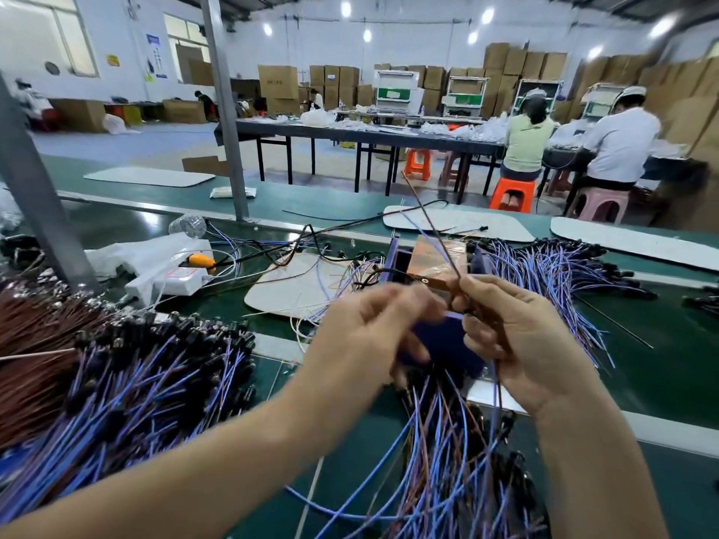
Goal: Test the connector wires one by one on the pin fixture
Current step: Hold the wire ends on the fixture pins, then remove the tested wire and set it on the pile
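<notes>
- Brown-and-blue connector wire [433, 226] is pinched in the right hand [521, 344], by the pin fixture [435, 252] toward the desk's far edge.
- Left hand [369, 332] is blurred; I cannot tell its grip.
- Best seat the connector squarely, without forcing pins.

It's bright in here, and evenly so. Round ceiling lamps [345, 8] along the top of the frame burn out to white blobs, and daylight comes through the windows [66, 36] at upper left. The green bench [128, 223] throws back pale glare at middle left. The left hand [373, 336] in the centre is smeared by motion blur. The right hand [517, 336] beside it and the brown wire [434, 227] it pinches look sharper. The loose wires [447, 461] at the bottom are soft. The grey post [225, 110] leans with the wide lens, and the cartons [661, 83] at upper right streak.
</notes>
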`<state>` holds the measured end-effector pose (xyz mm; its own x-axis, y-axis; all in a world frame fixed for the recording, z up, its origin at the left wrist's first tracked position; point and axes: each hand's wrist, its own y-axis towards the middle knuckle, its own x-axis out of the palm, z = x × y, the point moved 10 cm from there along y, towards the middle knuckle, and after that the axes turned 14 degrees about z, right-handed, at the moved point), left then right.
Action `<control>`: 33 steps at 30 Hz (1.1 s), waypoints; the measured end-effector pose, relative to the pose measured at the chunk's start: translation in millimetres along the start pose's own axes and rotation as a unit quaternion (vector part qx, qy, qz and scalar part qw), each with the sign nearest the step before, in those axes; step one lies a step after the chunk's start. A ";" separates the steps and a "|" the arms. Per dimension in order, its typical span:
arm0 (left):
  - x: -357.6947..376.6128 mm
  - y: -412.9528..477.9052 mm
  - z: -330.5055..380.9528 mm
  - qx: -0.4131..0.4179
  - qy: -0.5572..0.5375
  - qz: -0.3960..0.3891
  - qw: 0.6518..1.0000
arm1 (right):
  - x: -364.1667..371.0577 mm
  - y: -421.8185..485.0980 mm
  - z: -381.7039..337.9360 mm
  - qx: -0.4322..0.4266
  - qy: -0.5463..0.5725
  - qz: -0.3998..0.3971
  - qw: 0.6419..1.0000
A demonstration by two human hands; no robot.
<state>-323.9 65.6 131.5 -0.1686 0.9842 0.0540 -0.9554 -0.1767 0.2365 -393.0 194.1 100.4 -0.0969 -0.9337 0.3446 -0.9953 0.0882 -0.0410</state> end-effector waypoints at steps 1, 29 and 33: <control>-8.7 12.8 -9.1 -0.044 -0.035 0.044 0.997 | -0.6 -0.2 -0.2 -0.002 -0.009 -0.002 1.000; 20.5 81.8 -61.7 -0.133 -0.244 0.106 0.955 | -8.7 -2.9 6.9 -0.089 -0.369 -0.081 0.922; 31.0 79.8 -65.0 -0.142 -0.203 0.050 0.968 | -20.1 9.5 -0.7 -0.065 -0.171 0.018 0.983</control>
<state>-421.1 82.8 89.0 -0.2093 0.8669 0.4523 -0.9771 -0.2033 -0.0625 -400.5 214.0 93.8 -0.1454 -0.9893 0.0091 -0.9860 0.1457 0.0814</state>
